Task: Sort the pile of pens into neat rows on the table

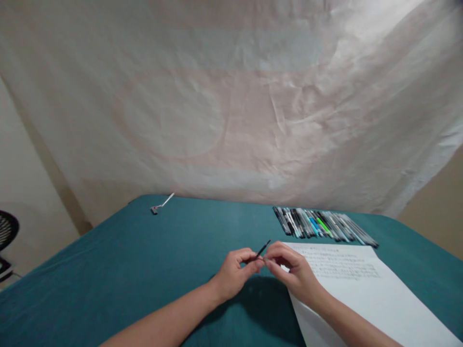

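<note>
Over the table, close to the left edge of the paper, my two hands meet at the fingertips. My left hand (237,272) is closed in a pinch on a slim black pen (263,247), whose dark end sticks up between the hands. Fingers cover the rest of the pen. My right hand (291,267) is also closed, thumb and fingertips pinched together right beside the left thumb. Whatever sits in that pinch is too small to make out. Handwritten lines fill the upper part of the white paper (365,299), which lies partly under my right forearm.
Several pens (321,224) lie side by side in a row beyond the paper, mostly black and grey, with blue and green ones among them. A small white-and-dark object (155,209) rests at the far left of the green-covered table (126,270). A fan (6,231) stands left.
</note>
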Demonstrator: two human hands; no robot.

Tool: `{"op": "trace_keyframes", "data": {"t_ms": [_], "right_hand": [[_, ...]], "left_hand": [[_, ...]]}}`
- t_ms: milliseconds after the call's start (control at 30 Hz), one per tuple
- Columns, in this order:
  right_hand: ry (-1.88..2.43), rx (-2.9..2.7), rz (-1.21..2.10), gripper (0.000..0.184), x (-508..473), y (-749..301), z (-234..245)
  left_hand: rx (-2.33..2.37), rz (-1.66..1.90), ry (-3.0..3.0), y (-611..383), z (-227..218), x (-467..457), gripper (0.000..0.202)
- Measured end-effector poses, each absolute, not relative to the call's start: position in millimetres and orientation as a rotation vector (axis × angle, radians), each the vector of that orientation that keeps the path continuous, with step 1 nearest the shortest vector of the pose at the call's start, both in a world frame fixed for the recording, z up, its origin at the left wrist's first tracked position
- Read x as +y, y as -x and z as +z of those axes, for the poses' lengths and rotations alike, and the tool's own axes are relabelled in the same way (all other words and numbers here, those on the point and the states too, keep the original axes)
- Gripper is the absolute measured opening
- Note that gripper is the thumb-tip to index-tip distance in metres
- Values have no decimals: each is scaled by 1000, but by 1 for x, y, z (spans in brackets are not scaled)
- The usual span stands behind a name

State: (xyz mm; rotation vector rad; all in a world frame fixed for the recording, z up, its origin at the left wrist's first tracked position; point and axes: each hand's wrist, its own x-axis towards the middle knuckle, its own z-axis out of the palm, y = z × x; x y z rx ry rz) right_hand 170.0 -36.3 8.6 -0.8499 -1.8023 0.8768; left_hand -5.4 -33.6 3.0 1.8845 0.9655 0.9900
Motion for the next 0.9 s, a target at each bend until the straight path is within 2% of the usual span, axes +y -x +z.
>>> {"op": "trace_keyframes", "data": {"t_ms": [100, 233, 900], "right_hand": [[874, -1563, 1010, 11, -33, -173, 15], [852, -1387, 1008, 15, -29, -179, 26], [843, -1444, 1036, 14, -32, -183, 32]], "left_hand": [[972, 975, -1906, 5, 4, -34, 31], [974, 940, -1952, 5, 5, -35, 30], [986, 890, -1997, 5, 2, -35, 33]]}}
